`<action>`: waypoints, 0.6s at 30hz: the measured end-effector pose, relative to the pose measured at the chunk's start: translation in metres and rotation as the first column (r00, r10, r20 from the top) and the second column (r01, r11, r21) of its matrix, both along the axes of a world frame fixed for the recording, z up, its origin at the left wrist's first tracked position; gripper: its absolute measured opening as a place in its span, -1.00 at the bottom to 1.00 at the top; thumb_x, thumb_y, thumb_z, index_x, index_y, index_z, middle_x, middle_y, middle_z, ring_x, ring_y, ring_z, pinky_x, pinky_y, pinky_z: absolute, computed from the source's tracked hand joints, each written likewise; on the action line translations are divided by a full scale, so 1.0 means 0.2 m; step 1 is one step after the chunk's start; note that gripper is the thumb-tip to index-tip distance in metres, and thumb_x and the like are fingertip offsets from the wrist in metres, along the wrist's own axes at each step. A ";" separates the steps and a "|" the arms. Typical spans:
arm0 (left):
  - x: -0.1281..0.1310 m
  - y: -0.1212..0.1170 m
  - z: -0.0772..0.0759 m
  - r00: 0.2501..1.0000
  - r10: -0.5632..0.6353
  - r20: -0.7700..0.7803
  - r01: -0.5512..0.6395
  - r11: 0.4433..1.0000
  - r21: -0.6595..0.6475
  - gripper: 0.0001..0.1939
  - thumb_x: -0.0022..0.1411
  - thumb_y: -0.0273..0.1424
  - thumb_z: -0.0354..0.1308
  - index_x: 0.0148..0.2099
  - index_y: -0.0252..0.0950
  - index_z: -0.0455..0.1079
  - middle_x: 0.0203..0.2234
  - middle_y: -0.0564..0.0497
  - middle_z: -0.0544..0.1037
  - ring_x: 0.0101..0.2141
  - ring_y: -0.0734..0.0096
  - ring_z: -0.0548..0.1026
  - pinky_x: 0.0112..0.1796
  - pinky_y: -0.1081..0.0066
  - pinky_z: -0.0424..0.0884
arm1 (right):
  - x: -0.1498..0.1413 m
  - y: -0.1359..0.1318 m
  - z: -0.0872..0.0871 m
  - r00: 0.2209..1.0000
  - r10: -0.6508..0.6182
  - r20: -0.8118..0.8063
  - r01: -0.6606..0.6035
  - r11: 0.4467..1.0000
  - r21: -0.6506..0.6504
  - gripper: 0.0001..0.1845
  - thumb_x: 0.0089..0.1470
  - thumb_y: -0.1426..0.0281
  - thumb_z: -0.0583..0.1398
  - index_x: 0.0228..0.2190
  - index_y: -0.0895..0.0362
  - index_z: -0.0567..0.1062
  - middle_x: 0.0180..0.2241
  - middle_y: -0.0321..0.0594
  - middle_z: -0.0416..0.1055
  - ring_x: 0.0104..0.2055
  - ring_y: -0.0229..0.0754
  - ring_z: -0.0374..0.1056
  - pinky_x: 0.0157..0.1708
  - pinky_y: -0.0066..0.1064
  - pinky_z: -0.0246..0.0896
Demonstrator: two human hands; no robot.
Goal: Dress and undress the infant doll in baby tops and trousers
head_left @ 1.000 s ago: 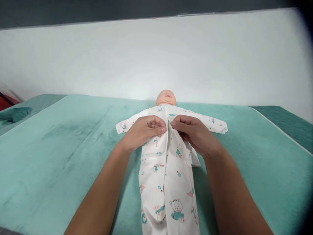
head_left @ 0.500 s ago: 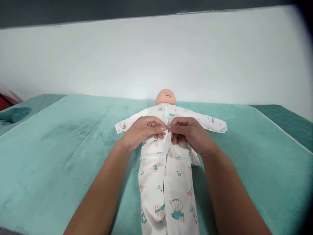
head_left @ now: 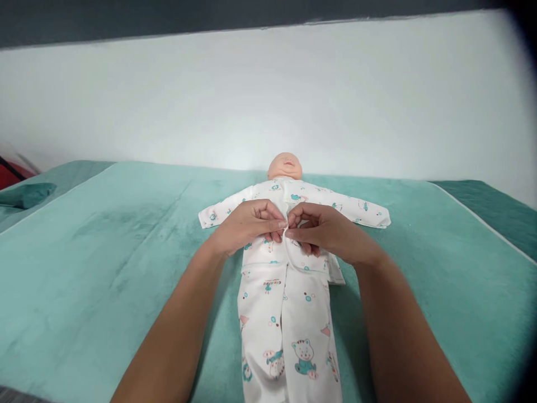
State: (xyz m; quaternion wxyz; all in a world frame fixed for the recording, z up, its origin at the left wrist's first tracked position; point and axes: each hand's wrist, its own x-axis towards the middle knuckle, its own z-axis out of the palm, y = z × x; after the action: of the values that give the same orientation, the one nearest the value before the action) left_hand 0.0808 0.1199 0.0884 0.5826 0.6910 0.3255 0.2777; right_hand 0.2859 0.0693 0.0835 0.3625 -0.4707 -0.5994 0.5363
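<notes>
A baby doll (head_left: 285,166) lies on its back, its head at the far end, dressed in a white printed baby jacket (head_left: 264,254) and matching trousers (head_left: 308,319). Both sleeves are spread out sideways. At the middle of the chest, my left hand (head_left: 255,224) pinches the jacket's front edge between thumb and fingers. Facing it, my right hand (head_left: 321,229) pinches the front edge from the other side, the fingertips of both hands almost meeting. The small fastening between them is mostly covered by my fingers.
Under the doll spreads a green padded bed cover (head_left: 126,252) with pale piping near its sides. A white wall (head_left: 268,101) rises behind the doll's head. At the far left are a dark green folded cloth (head_left: 27,195) and something red (head_left: 12,173).
My right thumb has shifted slightly down along the jacket's front edge. My left hand stays almost in place, still pinching. The doll has not visibly moved.
</notes>
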 end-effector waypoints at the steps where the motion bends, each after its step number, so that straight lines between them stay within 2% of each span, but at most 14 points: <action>1: 0.00 0.00 0.00 1.000 -0.008 -0.011 0.008 1.000 0.008 -0.79 0.18 -0.26 0.29 -0.31 -0.30 0.43 -0.54 0.01 0.57 -0.48 0.52 0.50 -0.41 0.51 0.42 | -0.01 0.00 0.00 1.000 -0.014 0.008 0.014 1.000 -0.010 -0.76 0.02 0.24 0.34 -0.36 0.10 0.44 -0.62 -0.39 0.32 -0.60 -0.32 0.27 -0.64 -0.50 0.13; 7: 0.01 -0.01 0.00 0.998 -0.025 -0.051 0.027 0.999 0.026 -0.75 0.17 -0.21 0.28 -0.28 -0.27 0.38 -0.53 0.03 0.57 -0.46 0.48 0.51 -0.36 0.45 0.46 | -0.03 0.01 0.00 0.999 -0.051 0.012 0.052 0.998 -0.036 -0.67 -0.06 0.26 0.38 -0.33 0.06 0.37 -0.49 -0.40 0.34 -0.59 -0.34 0.30 -0.69 -0.52 0.11; 11: 0.02 -0.02 -0.01 0.999 -0.031 -0.028 0.032 0.999 0.019 -0.78 0.17 -0.28 0.28 -0.29 -0.25 0.30 -0.54 0.06 0.54 -0.46 0.48 0.50 -0.38 0.46 0.44 | -0.04 0.01 -0.01 0.999 -0.046 0.019 0.047 0.999 -0.027 -0.67 -0.05 0.30 0.36 -0.29 0.04 0.35 -0.41 -0.40 0.35 -0.59 -0.36 0.31 -0.69 -0.53 0.10; 15: 0.03 -0.02 -0.01 1.000 -0.019 0.010 0.019 1.000 0.001 -0.85 0.19 -0.38 0.22 -0.29 -0.25 0.28 -0.55 0.08 0.52 -0.46 0.48 0.51 -0.39 0.47 0.44 | -0.03 0.01 -0.01 0.999 -0.038 0.027 0.039 0.999 -0.025 -0.71 -0.02 0.34 0.33 -0.32 0.04 0.32 -0.46 -0.42 0.32 -0.58 -0.36 0.29 -0.68 -0.54 0.11; 18: 0.03 -0.02 -0.01 0.999 -0.018 0.042 0.019 0.999 -0.031 -0.86 0.17 -0.41 0.23 -0.29 -0.25 0.29 -0.58 0.11 0.47 -0.54 0.52 0.46 -0.43 0.47 0.42 | -0.02 0.01 -0.01 1.000 -0.011 0.009 0.011 0.999 -0.036 -0.71 -0.02 0.35 0.34 -0.32 0.05 0.31 -0.50 -0.44 0.30 -0.58 -0.37 0.28 -0.65 -0.53 0.13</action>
State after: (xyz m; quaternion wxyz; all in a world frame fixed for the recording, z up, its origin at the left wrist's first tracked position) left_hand 0.0858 0.1161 0.0866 0.6026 0.6789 0.3111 0.2815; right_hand 0.2819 0.0708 0.0820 0.3544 -0.4827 -0.5888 0.5429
